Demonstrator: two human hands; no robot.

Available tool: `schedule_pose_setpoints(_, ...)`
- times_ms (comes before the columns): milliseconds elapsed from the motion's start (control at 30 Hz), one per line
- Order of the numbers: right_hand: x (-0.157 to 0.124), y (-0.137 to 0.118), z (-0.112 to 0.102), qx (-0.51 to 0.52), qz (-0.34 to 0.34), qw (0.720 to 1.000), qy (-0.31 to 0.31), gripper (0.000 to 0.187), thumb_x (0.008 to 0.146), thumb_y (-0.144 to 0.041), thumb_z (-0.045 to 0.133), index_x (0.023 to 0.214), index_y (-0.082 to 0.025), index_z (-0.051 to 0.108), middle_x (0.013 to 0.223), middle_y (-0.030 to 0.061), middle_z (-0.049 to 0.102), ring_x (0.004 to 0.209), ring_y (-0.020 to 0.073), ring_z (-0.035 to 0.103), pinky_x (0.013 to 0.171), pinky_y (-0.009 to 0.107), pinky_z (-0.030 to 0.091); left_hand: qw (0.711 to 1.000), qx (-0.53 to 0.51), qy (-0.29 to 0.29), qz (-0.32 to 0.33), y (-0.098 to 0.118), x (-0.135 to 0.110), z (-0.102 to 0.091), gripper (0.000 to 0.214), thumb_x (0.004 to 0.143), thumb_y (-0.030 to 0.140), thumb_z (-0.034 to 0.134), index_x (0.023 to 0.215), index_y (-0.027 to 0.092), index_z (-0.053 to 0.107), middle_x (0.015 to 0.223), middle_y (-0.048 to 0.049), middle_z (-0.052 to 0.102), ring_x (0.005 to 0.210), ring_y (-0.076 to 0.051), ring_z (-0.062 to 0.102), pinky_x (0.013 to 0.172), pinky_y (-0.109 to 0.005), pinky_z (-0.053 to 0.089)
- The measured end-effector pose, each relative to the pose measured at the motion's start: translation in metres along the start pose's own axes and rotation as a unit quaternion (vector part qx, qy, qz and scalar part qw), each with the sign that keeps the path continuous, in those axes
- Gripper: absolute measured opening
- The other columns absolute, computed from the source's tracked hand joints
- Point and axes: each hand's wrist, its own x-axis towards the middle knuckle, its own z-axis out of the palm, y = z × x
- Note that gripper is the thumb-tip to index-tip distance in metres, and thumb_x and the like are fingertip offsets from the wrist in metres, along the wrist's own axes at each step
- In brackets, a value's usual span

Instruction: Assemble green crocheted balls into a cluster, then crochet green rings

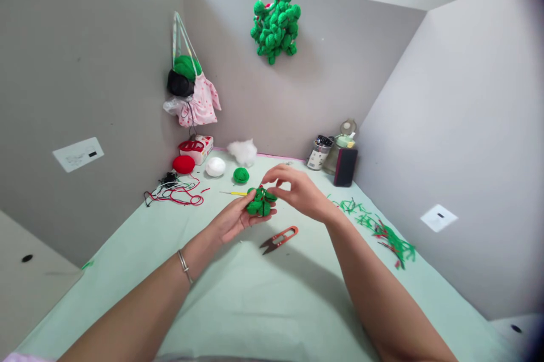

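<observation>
Green yarn piece with rounded lobes held up for fingertip work

It rests in the left hand, over the middle of the pale green table cover, thumb on top and fingers beneath. The right hand is loosely curled, thumb and forefinger bent close together at the piece's right edge; whether they pinch it, I cannot tell. The step in hand looks like fine handling by fingertip, and the next move would probably call for a steady left grip and a light, precise right touch.

Orange-handled metal thread snips lie just on the near side of the hands, blades toward the left, so lowered wrists need care. A thin yellow-handled tool lies beside the left thumb, with a round ball of green yarn beyond. Loose green and red yarn scraps run along the right edge. Grey partition panels bound the far side and both flanks; the most room lies between the forearms, toward the near edge
</observation>
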Motion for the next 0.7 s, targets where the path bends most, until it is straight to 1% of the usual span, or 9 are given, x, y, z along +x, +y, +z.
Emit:
schedule_pose_setpoints(67,-0.002,-0.008,0.002,-0.060,-0.036,0.995,-0.067,0.027,0.087,-0.008,0.052,0.101,-0.022,0.070,0.109,0.0060,0.066,0.096,0.0176,0.061,0.084,0.032,0.049,1.000,0.005,-0.007,0.005,-0.002,0.001,-0.001,0.034,0.094,0.038,0.060,0.112,0.011,0.069,0.116,-0.0164,0.073,0.103,-0.028,0.072,0.097,-0.042,0.055)
schedule_pose_setpoints(100,-0.002,-0.011,0.003,-0.084,-0.040,0.992,-0.081,0.028,0.087,-0.007,0.050,0.099,-0.022,0.070,0.106,0.0061,0.067,0.095,0.0181,0.061,0.083,0.032,0.049,1.000,0.008,-0.009,0.007,-0.003,0.001,-0.002,0.033,0.093,0.039,0.061,0.111,0.012,0.069,0.115,-0.0152,0.073,0.101,-0.027,0.072,0.096,-0.041,0.055)
schedule_pose_setpoints(167,-0.001,-0.013,0.004,-0.087,-0.017,0.993,-0.073,0.022,0.089,-0.010,0.051,0.095,-0.021,0.070,0.098,0.0052,0.069,0.088,0.0173,0.061,0.080,0.032,0.048,1.000,0.019,-0.006,0.007,-0.004,0.002,-0.003,0.034,0.093,0.042,0.061,0.110,0.014,0.070,0.112,-0.0139,0.074,0.099,-0.026,0.072,0.095,-0.042,0.056)
schedule_pose_setpoints(267,0.001,-0.010,-0.002,0.029,0.043,0.998,-0.022,0.010,0.090,-0.023,0.059,0.089,-0.019,0.068,0.086,0.0023,0.068,0.074,0.0138,0.060,0.072,0.029,0.049,0.999,0.045,0.009,0.011,-0.005,0.002,-0.003,0.039,0.092,0.048,0.061,0.112,0.016,0.070,0.114,-0.0136,0.073,0.102,-0.025,0.070,0.097,-0.042,0.053)
schedule_pose_setpoints(400,0.004,-0.007,-0.013,0.190,0.100,0.976,0.033,0.018,0.084,-0.034,0.068,0.082,-0.017,0.065,0.076,0.0006,0.064,0.068,0.0122,0.058,0.065,0.027,0.047,0.991,0.099,0.046,0.074,0.000,0.001,0.001,0.039,0.088,0.053,0.065,0.106,0.019,0.071,0.122,-0.0106,0.070,0.116,-0.023,0.062,0.109,-0.040,0.041)
schedule_pose_setpoints(467,0.005,-0.007,-0.016,0.246,0.118,0.961,0.051,0.021,0.081,-0.036,0.071,0.081,-0.016,0.065,0.074,-0.0001,0.063,0.067,0.0113,0.057,0.065,0.026,0.047,0.987,0.117,0.045,0.105,0.007,-0.001,0.005,0.039,0.087,0.053,0.065,0.109,0.020,0.069,0.125,-0.0096,0.069,0.122,-0.023,0.058,0.113,-0.039,0.035)
schedule_pose_setpoints(533,0.005,-0.007,-0.017,0.287,0.128,0.947,0.062,0.023,0.079,-0.037,0.074,0.081,-0.016,0.065,0.071,-0.0010,0.063,0.065,0.0103,0.056,0.065,0.026,0.047,0.982,0.126,0.034,0.135,0.015,-0.003,0.010,0.041,0.089,0.050,0.064,0.118,0.022,0.066,0.129,-0.0089,0.066,0.130,-0.022,0.052,0.115,-0.038,0.030)
schedule_pose_setpoints(600,0.005,-0.008,-0.016,0.313,0.133,0.938,0.060,0.023,0.078,-0.037,0.075,0.081,-0.016,0.066,0.069,-0.0017,0.062,0.062,0.0095,0.055,0.063,0.025,0.046,0.980,0.124,0.027,0.156,0.021,-0.005,0.016,0.047,0.086,0.046,0.069,0.127,0.025,0.062,0.130,-0.0072,0.065,0.131,-0.022,0.051,0.115,-0.037,0.029)
schedule_pose_setpoints(700,0.006,-0.008,-0.014,0.325,0.133,0.935,0.052,0.023,0.077,-0.036,0.076,0.082,-0.016,0.067,0.071,-0.0014,0.063,0.063,0.0091,0.055,0.064,0.025,0.047,0.981,0.118,0.021,0.153,0.019,-0.005,0.024,0.049,0.080,0.037,0.077,0.125,0.027,0.062,0.121,-0.0047,0.067,0.118,-0.022,0.057,0.107,-0.037,0.036)
